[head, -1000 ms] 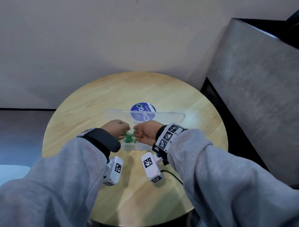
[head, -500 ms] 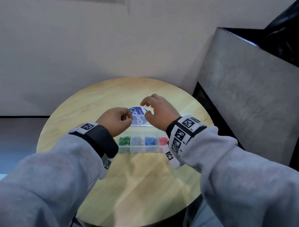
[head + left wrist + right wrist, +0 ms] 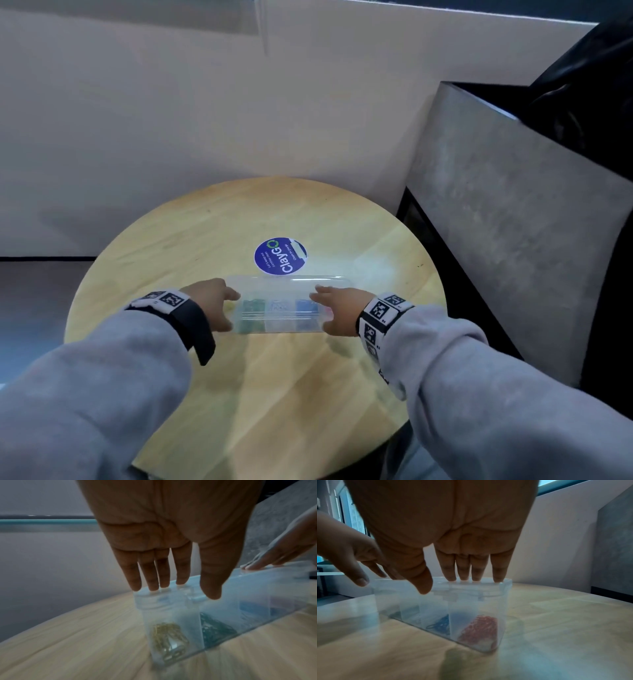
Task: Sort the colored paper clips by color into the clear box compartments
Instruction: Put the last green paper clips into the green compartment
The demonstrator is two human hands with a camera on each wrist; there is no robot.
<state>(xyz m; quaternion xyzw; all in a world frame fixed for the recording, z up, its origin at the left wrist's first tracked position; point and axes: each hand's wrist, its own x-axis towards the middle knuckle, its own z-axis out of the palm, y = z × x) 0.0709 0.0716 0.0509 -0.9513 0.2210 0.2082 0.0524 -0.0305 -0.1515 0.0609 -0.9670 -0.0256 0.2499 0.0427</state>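
Note:
The clear box [image 3: 284, 325] lies on the round wooden table [image 3: 281, 394] with its clear lid [image 3: 294, 286] down over it. Its compartments hold yellow clips [image 3: 168, 635], green clips [image 3: 216, 628], blue clips [image 3: 440, 624] and red clips [image 3: 479, 628], one colour each. My left hand [image 3: 197, 588] has straight fingers with their tips pressing the lid at the box's left end. My right hand [image 3: 437, 584] presses the lid at the right end the same way. Neither hand holds a clip. In the head view the left hand [image 3: 222, 308] and right hand [image 3: 329, 308] flank the box.
A round blue sticker [image 3: 280, 256] is on the table just behind the box. A grey concrete-look block [image 3: 513, 222] stands close to the table's right edge. A pale wall runs behind the table.
One second ago both hands were at the green compartment with the lid open. They rose to the lid behind the box, and now the lid is down with both hands pressing on it.

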